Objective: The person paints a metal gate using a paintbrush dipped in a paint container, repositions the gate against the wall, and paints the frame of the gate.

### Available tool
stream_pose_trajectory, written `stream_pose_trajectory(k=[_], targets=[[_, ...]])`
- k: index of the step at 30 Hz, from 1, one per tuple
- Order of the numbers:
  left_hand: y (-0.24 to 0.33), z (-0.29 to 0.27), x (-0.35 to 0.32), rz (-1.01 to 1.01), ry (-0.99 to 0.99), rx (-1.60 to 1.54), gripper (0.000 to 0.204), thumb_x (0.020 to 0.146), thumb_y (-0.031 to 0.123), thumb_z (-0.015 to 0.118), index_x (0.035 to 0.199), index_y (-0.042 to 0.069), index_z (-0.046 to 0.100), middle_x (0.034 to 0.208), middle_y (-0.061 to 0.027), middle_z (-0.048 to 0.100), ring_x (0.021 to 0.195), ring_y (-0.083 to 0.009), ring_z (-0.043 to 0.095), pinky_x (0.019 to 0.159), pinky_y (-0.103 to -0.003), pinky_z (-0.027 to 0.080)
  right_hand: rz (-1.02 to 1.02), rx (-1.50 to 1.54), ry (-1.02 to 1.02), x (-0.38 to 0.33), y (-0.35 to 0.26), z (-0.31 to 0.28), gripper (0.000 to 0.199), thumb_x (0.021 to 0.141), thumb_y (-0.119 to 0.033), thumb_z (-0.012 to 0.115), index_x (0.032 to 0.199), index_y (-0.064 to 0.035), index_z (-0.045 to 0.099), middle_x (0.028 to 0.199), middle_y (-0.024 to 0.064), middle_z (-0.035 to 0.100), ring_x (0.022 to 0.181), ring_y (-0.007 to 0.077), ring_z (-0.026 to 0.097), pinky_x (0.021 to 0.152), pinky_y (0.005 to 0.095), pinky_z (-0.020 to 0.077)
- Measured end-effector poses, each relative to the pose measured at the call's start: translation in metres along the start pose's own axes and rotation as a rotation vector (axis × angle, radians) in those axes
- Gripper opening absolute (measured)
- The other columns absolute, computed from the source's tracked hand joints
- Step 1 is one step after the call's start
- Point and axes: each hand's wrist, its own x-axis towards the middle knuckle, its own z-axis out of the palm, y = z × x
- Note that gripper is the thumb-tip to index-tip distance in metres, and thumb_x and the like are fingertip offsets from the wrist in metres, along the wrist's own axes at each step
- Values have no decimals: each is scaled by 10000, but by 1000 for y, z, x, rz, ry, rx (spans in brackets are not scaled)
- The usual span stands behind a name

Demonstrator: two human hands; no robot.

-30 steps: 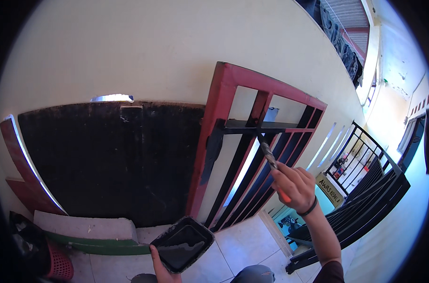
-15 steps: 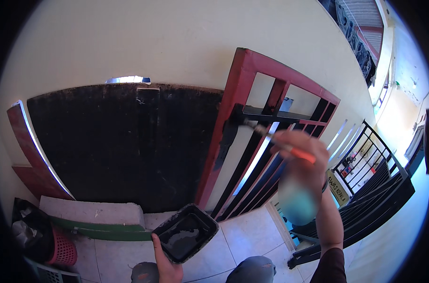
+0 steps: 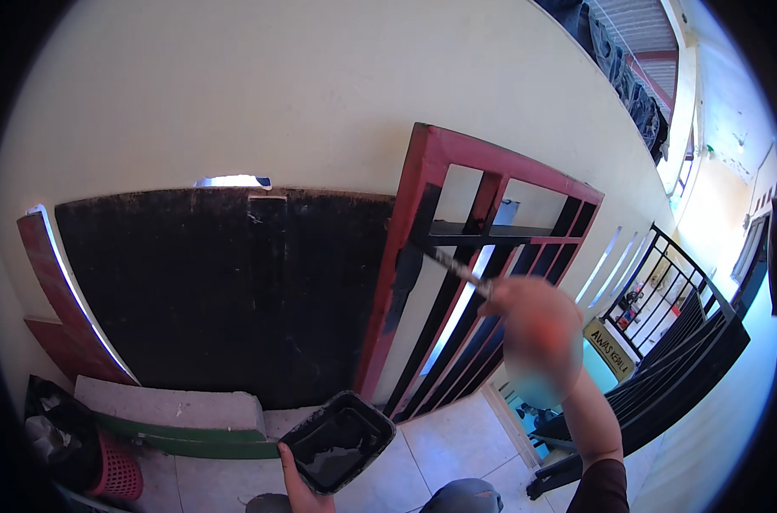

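Note:
My right hand [image 3: 538, 321], partly blurred, is closed round a paintbrush [image 3: 459, 271]. The brush points up and left, its dark bristles against the left upright of a red frame [image 3: 416, 175] with bars. Black paint covers several bars, the crossbar and part of that upright; the top edge and outer left side show red. Low in the middle, my left hand [image 3: 303, 492] grips the near-left edge of a black tray [image 3: 376, 417], thumb along its side. Glossy dark paint lies in the tray. The fingers under it are hidden.
Behind the frame, a large black panel [image 3: 200, 291] leans on the pale wall [image 3: 277, 103]. A pale and green block [image 3: 175, 410] and a pink basket [image 3: 119, 470] with a black bag stand at left. Black railings [image 3: 662, 368] and a yellowish sign [image 3: 609, 350] are at right.
The brush has moved slightly down along the upright, and black paint now shows higher on its inner side. My view has tilted up a little. My left hand still holds the tray.

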Motion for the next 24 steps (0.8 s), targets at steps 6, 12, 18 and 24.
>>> stream_pose_trajectory(k=[6, 12, 18, 24], targets=[[2, 11, -2, -71, 82, 8, 637, 1050, 532, 574, 1488, 71, 532, 1467, -121, 606, 1343, -286, 584, 1144, -448, 473, 175, 148, 114, 66, 54, -32, 195, 1051, -94, 599, 1199, 28, 632, 1081, 144, 749, 780, 193, 780, 636, 282, 602], [3, -4, 4, -9, 8, -18, 636, 1049, 529, 578, 1479, 62, 538, 1465, -132, 607, 1332, -295, 593, 1148, -458, 472, -243, -240, -80, 34, 25, 1, 211, 923, -52, 732, 1118, -10, 662, 1037, 135, 741, 794, 238, 775, 611, 301, 596], [5, -3, 1, -31, 23, -8, 647, 1051, 537, 566, 1480, 54, 534, 1470, -137, 603, 1343, -304, 586, 1151, -448, 470, -132, -36, -201, 20, 2, -1, 198, 913, -32, 721, 1103, -68, 680, 1067, 156, 754, 776, 222, 765, 615, 303, 595], [-8, -12, 10, 39, -149, -65, 593, 1063, 544, 543, 1433, 80, 558, 1415, -105, 632, 1306, -276, 603, 1130, -442, 467, 191, 134, 75, 94, 51, -32, 161, 1067, -118, 595, 1162, -7, 663, 1021, 111, 767, 747, 174, 765, 644, 272, 587]])
